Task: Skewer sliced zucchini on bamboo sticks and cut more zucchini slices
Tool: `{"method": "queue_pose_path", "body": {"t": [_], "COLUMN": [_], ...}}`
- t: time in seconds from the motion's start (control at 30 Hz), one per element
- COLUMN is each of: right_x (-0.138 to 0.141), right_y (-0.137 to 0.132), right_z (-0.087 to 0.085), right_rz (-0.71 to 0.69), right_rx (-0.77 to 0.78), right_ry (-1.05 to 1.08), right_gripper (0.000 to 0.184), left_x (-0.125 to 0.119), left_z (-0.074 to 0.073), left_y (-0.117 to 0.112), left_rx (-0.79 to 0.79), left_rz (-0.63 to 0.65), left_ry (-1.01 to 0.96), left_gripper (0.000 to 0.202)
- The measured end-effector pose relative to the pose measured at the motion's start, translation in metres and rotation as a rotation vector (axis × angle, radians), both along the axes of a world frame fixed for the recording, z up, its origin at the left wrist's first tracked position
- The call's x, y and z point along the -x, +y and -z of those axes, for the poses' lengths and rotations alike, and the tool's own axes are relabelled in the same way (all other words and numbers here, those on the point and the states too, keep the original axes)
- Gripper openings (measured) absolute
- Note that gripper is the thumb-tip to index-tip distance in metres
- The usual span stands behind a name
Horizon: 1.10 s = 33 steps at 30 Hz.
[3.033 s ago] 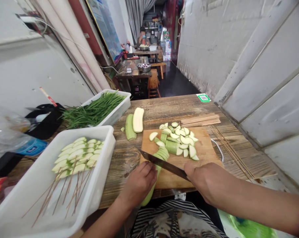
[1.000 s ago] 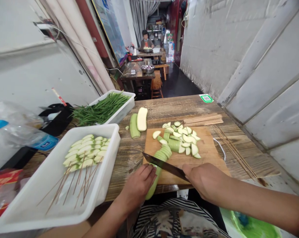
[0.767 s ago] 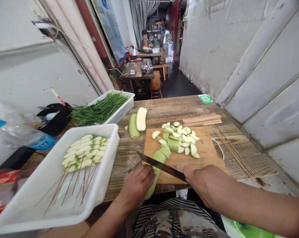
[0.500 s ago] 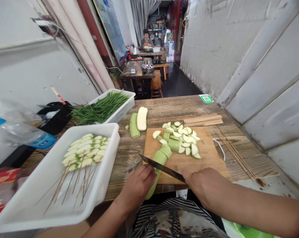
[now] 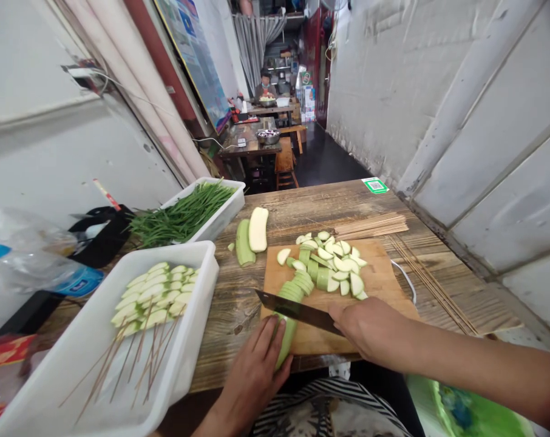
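My right hand (image 5: 368, 328) grips the handle of a dark kitchen knife (image 5: 297, 309), its blade lying across a pale green halved squash (image 5: 286, 340) at the near left of a wooden cutting board (image 5: 384, 279). With curled fingers my left hand (image 5: 257, 370) holds down the uncut end of that squash, which overhangs the board's near edge. Just beyond the blade stands a fanned row of cut slices (image 5: 297, 285). A loose pile of half-round slices (image 5: 334, 261) lies further back on the board.
A white tray (image 5: 97, 358) at the left holds skewered squash slices. Behind it a second white tray (image 5: 220, 218) holds green chives. Two squash halves (image 5: 252, 233) and a bundle of bamboo skewers (image 5: 370, 226) lie on the wooden table (image 5: 320, 206). A person sits far back.
The knife has kept slicing and the row of cut slices has grown. My left hand has slid back along the squash toward me. The view has tilted slightly down.
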State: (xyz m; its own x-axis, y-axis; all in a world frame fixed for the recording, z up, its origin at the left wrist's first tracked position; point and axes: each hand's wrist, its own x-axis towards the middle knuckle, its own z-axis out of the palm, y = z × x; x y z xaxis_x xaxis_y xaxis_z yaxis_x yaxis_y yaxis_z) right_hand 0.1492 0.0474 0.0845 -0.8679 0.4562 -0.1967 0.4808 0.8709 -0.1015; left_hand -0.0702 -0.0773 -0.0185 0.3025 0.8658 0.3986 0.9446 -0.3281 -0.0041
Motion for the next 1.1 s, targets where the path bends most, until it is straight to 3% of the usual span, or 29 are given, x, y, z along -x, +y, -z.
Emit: {"method": "queue_pose_path", "body": {"t": [0.2, 0.37, 0.57, 0.77, 0.87, 1.1], "right_x": [0.013, 0.016, -0.003, -0.025, -0.029, -0.027], "right_y": [0.019, 0.021, 0.016, 0.016, 0.014, 0.006], "right_z": [0.002, 0.001, -0.035, -0.064, -0.061, -0.035], "right_rz": [-0.003, 0.003, 0.059, 0.194, 0.170, 0.075], "right_rx": [-0.125, -0.141, -0.234, -0.340, -0.323, -0.271], "right_ry": [-0.017, -0.019, 0.031, 0.185, 0.155, 0.108], "right_gripper": [0.012, 0.010, 0.006, 0.018, 0.018, 0.006], "left_x": [-0.001, -0.006, 0.001, 0.007, 0.005, 0.004], "left_z": [-0.006, -0.006, -0.016, -0.024, -0.025, -0.020], "left_y": [0.025, 0.038, 0.036, 0.030, 0.030, 0.030], "left_rx": [0.016, 0.031, 0.136, 0.216, 0.224, 0.241], "left_rz": [0.018, 0.002, 0.059, 0.121, 0.105, 0.034], "left_ry": [-0.036, -0.072, -0.077, -0.020, 0.000, -0.067], "left_gripper": [0.048, 0.047, 0.050, 0.046, 0.044, 0.052]}}
